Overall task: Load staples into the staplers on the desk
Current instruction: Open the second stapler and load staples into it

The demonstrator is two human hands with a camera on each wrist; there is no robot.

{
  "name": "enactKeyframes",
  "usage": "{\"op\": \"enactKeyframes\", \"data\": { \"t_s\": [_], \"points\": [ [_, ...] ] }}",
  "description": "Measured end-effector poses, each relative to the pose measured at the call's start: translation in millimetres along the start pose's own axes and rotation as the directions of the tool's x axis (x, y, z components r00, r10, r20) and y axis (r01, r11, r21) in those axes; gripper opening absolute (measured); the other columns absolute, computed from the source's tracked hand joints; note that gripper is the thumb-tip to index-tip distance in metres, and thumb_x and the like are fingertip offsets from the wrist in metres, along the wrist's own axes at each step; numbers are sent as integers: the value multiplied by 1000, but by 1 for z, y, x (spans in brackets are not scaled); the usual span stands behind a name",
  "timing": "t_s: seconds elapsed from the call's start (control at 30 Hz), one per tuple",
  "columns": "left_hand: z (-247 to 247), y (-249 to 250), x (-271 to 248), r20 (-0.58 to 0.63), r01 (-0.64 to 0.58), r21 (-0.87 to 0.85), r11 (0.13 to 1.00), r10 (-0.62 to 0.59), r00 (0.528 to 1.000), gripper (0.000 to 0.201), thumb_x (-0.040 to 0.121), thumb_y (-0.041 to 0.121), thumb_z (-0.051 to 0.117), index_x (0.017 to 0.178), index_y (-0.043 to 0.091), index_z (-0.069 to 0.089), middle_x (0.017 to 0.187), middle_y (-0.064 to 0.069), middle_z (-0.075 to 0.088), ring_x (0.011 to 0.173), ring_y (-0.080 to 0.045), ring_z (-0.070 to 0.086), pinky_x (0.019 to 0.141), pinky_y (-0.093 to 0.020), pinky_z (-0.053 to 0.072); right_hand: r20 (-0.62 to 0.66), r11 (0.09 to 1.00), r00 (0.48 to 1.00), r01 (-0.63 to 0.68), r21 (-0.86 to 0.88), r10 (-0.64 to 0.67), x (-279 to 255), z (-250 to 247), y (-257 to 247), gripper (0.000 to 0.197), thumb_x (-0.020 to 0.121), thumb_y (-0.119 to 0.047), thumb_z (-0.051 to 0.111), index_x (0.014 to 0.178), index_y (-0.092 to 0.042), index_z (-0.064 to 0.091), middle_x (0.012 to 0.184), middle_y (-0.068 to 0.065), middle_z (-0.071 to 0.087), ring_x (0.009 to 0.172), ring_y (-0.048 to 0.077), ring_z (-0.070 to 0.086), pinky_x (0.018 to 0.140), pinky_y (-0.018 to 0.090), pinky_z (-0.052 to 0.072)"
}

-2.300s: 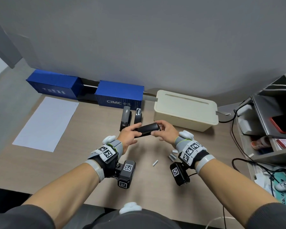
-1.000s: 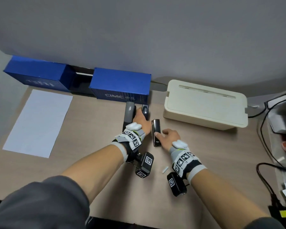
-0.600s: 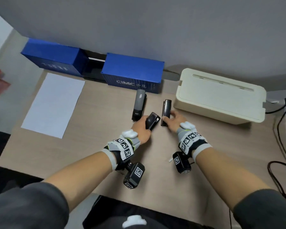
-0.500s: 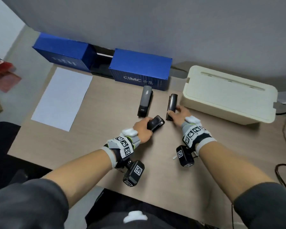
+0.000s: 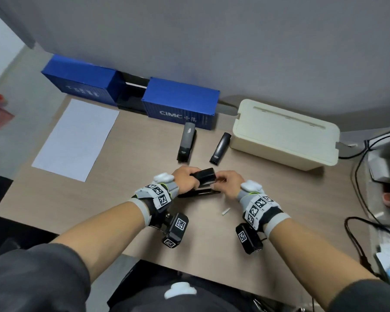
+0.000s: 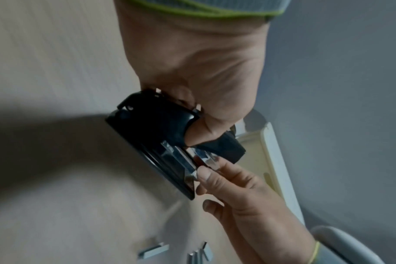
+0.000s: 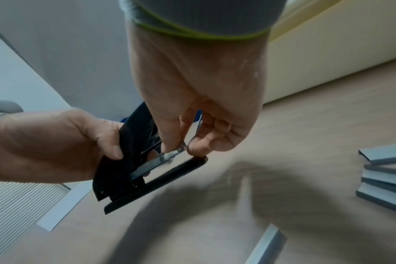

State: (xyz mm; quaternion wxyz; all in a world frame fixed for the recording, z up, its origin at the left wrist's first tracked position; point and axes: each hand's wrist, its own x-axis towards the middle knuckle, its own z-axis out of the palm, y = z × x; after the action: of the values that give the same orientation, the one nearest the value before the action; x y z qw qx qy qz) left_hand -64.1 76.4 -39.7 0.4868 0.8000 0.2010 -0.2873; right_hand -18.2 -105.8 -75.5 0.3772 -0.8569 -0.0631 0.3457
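Observation:
A black stapler [image 5: 204,176] is held hinged open just above the desk's middle. My left hand [image 5: 189,177] grips its raised top cover [image 6: 151,123], thumb across the side. My right hand [image 5: 221,181] pinches the front end of its shiny metal staple rail [image 7: 163,157] between thumb and fingers; the base [image 7: 161,182] hangs below. Two more black staplers [image 5: 186,141] [image 5: 220,145] lie shut farther back. One loose staple strip [image 5: 226,211] lies near my right wrist, and several strips [image 7: 387,171] lie to the right in the right wrist view.
A cream box [image 5: 284,131] stands at the back right and two blue container-shaped boxes [image 5: 180,102] stand along the wall. A white sheet of paper [image 5: 77,138] lies at the left. Cables and a cluttered shelf [image 5: 383,167] sit past the desk's right edge.
My right hand let go of the stapler beside the cream box and came to the one in my left hand. That stapler moved nearer to me and now stands hinged open.

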Motion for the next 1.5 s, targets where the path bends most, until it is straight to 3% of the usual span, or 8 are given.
{"op": "enactKeyframes", "data": {
  "t_s": [0.27,0.43,0.57,0.77,1.0,1.1,1.27,1.5],
  "points": [
    [-9,13,-13,-17,-15,-121,993,13,1000,48,56,3,58,95,25,75,86,-6,71,85,-25,63,85,-35,53,-67,999,998,-2,53,6,-21,-20,-12,19,71,-13,81,84,-22,72,68,-11,64,61,-1,56,59,1,41],
    [-9,19,-16,5,-16,-134,991,17,1000,47,47,12,60,86,32,76,90,-5,74,91,-25,66,90,-38,53,-57,998,997,61,-1,-61,-28,-27,-14,22,74,-11,77,74,-28,63,68,-6,62,59,9,55,64,24,52],
    [-9,25,-21,-13,-41,-164,986,39,999,50,47,14,63,95,15,76,90,-5,72,92,-24,63,94,-38,50,-87,997,994,71,34,-68,-38,-34,-15,24,77,-10,74,71,-30,62,71,-4,63,65,16,59,71,42,57],
    [-18,37,-30,10,-109,-278,955,116,993,27,59,15,69,85,12,75,82,-5,70,86,-24,63,84,-37,50,139,917,988,9,398,-70,-58,-44,-24,30,88,-7,64,118,-9,58,99,8,65,81,24,67,68,26,58],
    [-23,34,-38,57,-31,-597,801,81,995,21,93,35,60,102,19,71,93,0,66,90,-17,62,83,-35,49,28,772,995,54,633,-92,-57,-52,-28,31,88,11,53,118,7,57,90,18,65,69,16,72,70,22,59],
    [-22,22,-37,94,54,-684,727,15,995,20,96,24,52,104,20,69,105,-4,66,97,-26,66,93,-45,49,-18,736,998,59,675,-64,-57,-56,-26,33,88,14,50,118,3,56,89,14,65,68,16,72,71,23,59],
    [-18,25,-45,135,76,-718,691,31,990,33,91,-1,36,106,10,65,111,-14,68,105,-40,67,90,-38,54,-5,737,997,64,673,-82,-58,-61,-26,34,88,15,49,120,3,55,89,15,65,68,15,71,70,22,58],
    [-25,24,-43,177,102,-741,664,47,983,27,94,6,47,116,5,63,115,-16,68,108,-42,68,90,-36,55,6,735,996,64,675,-93,-59,-65,-27,33,89,12,51,120,3,56,95,16,61,71,16,71,73,22,59]
  ]
}}
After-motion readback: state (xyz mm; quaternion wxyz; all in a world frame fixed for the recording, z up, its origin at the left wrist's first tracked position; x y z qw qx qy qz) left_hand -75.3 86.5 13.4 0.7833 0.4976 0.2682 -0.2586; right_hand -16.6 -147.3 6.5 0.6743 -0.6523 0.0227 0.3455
